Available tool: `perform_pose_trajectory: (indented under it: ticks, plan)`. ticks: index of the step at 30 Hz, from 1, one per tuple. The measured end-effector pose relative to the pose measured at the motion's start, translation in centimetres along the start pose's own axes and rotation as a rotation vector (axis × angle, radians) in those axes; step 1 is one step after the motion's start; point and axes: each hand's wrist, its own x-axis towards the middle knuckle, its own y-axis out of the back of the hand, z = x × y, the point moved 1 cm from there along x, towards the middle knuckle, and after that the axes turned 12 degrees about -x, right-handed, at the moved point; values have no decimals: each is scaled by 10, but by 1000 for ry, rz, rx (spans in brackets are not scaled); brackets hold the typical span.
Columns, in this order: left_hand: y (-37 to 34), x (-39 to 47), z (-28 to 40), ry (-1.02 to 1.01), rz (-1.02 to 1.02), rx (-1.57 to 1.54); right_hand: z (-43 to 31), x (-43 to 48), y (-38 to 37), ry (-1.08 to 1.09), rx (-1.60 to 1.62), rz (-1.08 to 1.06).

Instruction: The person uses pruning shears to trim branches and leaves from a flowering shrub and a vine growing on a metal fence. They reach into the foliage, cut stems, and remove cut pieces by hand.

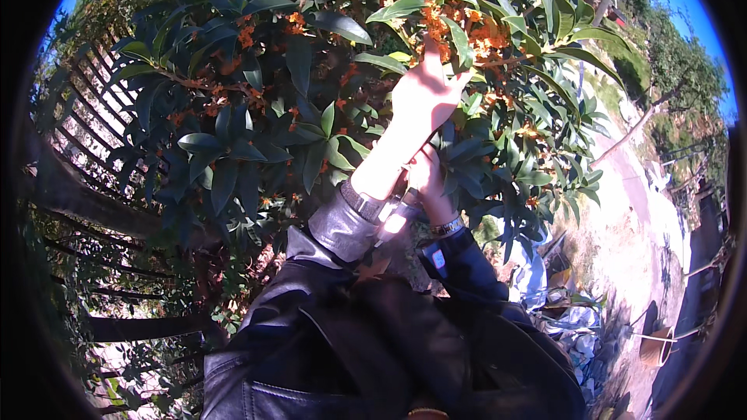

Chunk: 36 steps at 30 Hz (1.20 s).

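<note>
A shrub with orange flower clusters, apparently sweet osmanthus [315, 157], fills the view before me. My left hand [429, 93] reaches up among its leaves, bright in the sun. Its fingertips are at an orange flower cluster [433, 18]; whether they grip any blossom is unclear. Lower down, my right hand [429, 172] is behind my left wrist and partly hidden, close to the dark leaves. What it holds, if anything, does not show. Between the two forearms a small shiny object [395, 223] catches glare, too bright to identify. Dark sleeves cover both arms.
More orange blossoms [490, 38] grow to the right of my left hand. A dark barred fence [99, 99] runs along the left. At right, a sunlit path [636, 198] curves past crumpled pale sheeting [528, 271] and a basket-like container [656, 347].
</note>
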Motion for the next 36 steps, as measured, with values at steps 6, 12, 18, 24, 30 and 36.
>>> perform_pose_trajectory:
  ticks: [6, 12, 18, 24, 30, 36]
  plan:
    - [-41, -6, -2, -326, 74, -11, 19, -18, -1, -242, -94, 31]
    - [-52, -1, -12, -339, -164, 130, 22, -35, -14, -388, -66, 62]
    - [-38, 17, -8, -140, -344, -170, 30, -22, -26, -391, -108, 141]
    - [-24, 26, -17, -125, -546, -406, 32, -10, -41, -382, -147, 208]
    - [-24, 42, -23, -93, -813, -403, 31, -1, -49, -387, -177, 259]
    - [-19, 42, -23, 75, -1057, -571, 31, 5, -49, -367, -200, 283]
